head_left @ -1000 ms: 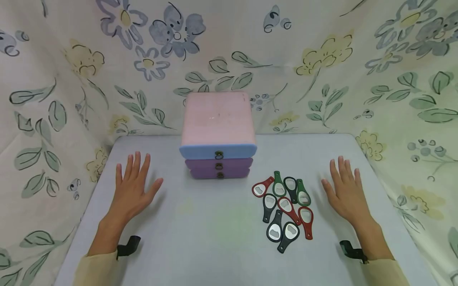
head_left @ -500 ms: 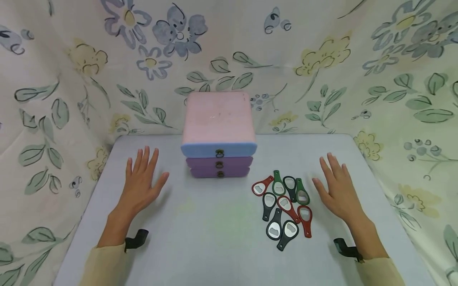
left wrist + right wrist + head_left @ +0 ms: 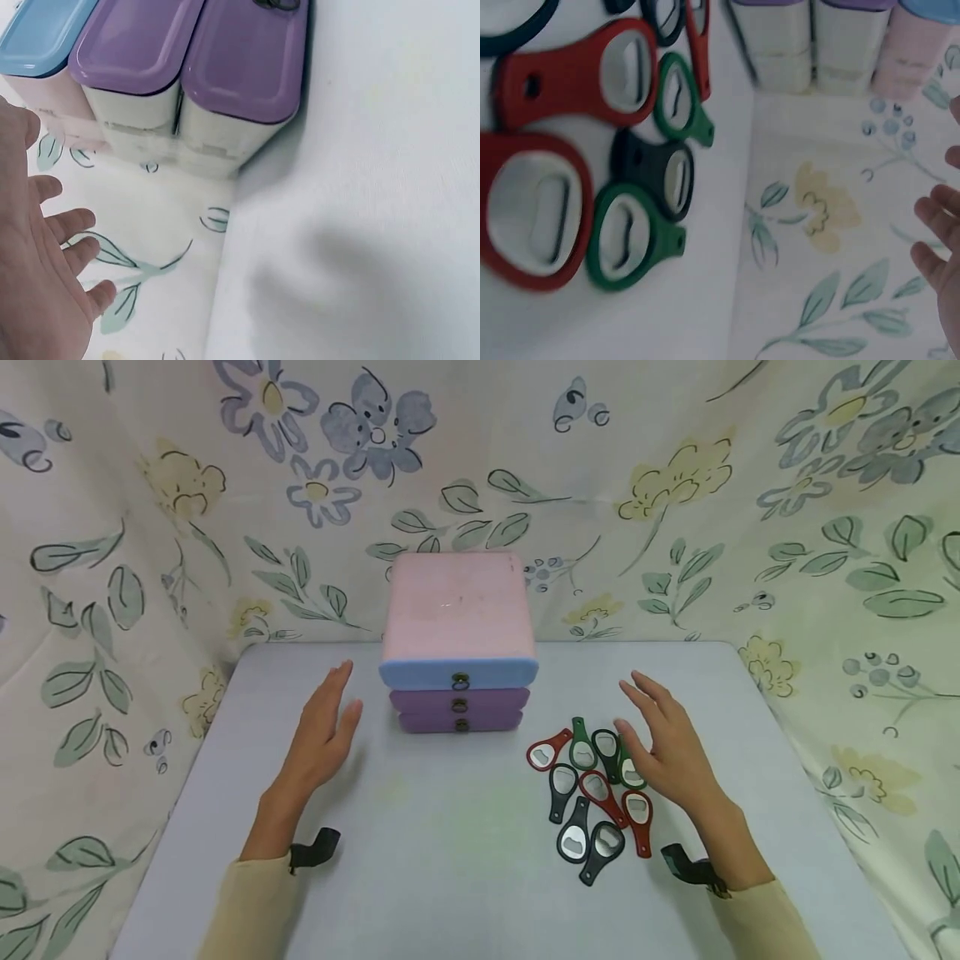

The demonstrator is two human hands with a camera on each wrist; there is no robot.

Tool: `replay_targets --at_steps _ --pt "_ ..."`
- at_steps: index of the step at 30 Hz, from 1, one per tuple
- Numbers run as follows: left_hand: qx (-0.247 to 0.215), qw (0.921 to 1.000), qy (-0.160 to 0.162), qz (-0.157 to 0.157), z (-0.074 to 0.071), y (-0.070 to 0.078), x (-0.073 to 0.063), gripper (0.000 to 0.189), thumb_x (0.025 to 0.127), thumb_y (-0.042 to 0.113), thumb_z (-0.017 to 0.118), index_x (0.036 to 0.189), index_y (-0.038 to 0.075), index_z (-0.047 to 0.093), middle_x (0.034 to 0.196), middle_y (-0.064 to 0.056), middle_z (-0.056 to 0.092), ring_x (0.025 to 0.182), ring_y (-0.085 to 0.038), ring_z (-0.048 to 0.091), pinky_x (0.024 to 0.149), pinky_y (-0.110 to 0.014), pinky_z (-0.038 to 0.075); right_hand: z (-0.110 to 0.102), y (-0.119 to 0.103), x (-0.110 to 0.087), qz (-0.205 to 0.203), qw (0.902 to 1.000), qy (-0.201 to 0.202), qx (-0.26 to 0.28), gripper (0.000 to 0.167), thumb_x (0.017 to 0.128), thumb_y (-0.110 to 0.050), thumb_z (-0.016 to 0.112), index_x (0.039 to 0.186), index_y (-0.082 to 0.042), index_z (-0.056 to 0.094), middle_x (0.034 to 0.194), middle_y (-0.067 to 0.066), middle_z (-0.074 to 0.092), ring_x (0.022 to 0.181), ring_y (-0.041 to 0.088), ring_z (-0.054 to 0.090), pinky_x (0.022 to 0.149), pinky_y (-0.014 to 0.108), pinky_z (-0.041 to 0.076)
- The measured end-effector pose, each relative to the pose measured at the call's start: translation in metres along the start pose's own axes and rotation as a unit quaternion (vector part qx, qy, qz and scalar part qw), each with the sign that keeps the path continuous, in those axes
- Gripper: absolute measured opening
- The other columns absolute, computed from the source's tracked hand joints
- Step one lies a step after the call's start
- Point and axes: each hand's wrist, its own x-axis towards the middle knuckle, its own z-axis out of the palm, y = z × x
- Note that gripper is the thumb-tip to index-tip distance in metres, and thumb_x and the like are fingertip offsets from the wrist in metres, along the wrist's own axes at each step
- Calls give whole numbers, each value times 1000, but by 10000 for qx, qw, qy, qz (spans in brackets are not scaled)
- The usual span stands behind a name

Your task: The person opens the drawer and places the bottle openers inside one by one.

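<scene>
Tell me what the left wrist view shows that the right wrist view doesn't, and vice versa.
Left wrist only: the left hand and a dark drawer handle. Right wrist only: the right hand and the red, green and dark bottle openers. Both: the drawer unit with purple and blue fronts, the white table and the patterned cloth.

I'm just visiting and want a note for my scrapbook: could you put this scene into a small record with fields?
Storage: pink-topped, plastic-looking box with one blue drawer front above two purple drawer fronts
Loose items: nine flat, round-headed bottle openers with silvery insets
Opener colours: three red, two green, four dark
Left hand: holding nothing, left of the box
Right hand: holding nothing, near the openers
Surface: white table
Backdrop: pale floral fabric
</scene>
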Motion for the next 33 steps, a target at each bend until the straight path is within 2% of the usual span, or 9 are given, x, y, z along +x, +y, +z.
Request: replay_targets --at_steps 5,10,13,17,20,22,25,29,33 --pt "-499 9985 -81 -186 5 6 9 62 114 37 41 171 24 21 177 -10 25 165 -38 21 131 -69 18 5 -13 8 -95 9998 -65 170 66 94 -13 72 157 -10 51 162 20 49 146 44 49 114 72 42" --pt "-1030 9947 -62 23 6 17 25 59 116 33 35 171 21 19 175 -12 30 164 -35 28 131 -65 25 12 -22 12 -111 9994 -238 241 66 95 -13 72 157 -12 50 163 18 48 147 41 48 116 70 42" --pt "-1590 9871 -164 -85 3 27 36 59 116 36 32 171 20 16 175 -13 30 163 -34 29 131 -62 26 16 -29 14 -170 9991 -267 277 66 95 -15 73 157 -12 51 163 16 49 147 40 49 116 69 43" --pt "-2342 9712 -286 -339 -1 41 52 63 115 41 31 171 18 15 175 -12 30 163 -31 30 131 -60 30 20 -41 18 -343 9990 -187 231 65 94 -18 75 155 -13 54 159 14 53 144 38 53 114 64 47" --pt "-2623 9636 -364 -355 -4 50 64 65 114 41 35 171 14 18 175 -10 31 162 -28 32 130 -59 32 24 -52 22 -502 9986 -44 149 61 94 -19 76 152 -14 57 151 13 60 135 34 60 109 59 53" --pt "-2685 9619 -419 -311 -6 56 70 65 114 38 39 170 11 21 174 -9 32 162 -28 33 130 -58 32 27 -59 25 -642 9978 81 134 57 94 -20 76 148 -13 61 142 12 65 126 31 65 102 54 58" --pt "-2616 9634 -476 -337 -9 62 76 67 112 35 46 169 9 22 174 -9 33 161 -28 34 131 -57 31 30 -70 28 -868 9958 234 158 49 94 -21 75 141 -12 67 130 10 69 111 27 70 89 46 62" --pt "-2490 9656 -503 -557 -14 68 82 70 110 36 50 169 11 22 174 -11 33 162 -30 34 130 -58 33 38 -84 34 -1080 9930 376 281 41 95 -22 74 134 -11 71 123 7 72 87 18 72 73 38 61" --pt "-2401 9665 -498 -753 -17 72 87 72 107 38 55 168 10 27 172 -11 36 159 -31 38 128 -59 37 49 -98 41 -1184 9906 496 481 36 96 -22 73 130 -10 74 118 6 74 78 14 72 64 30 61"
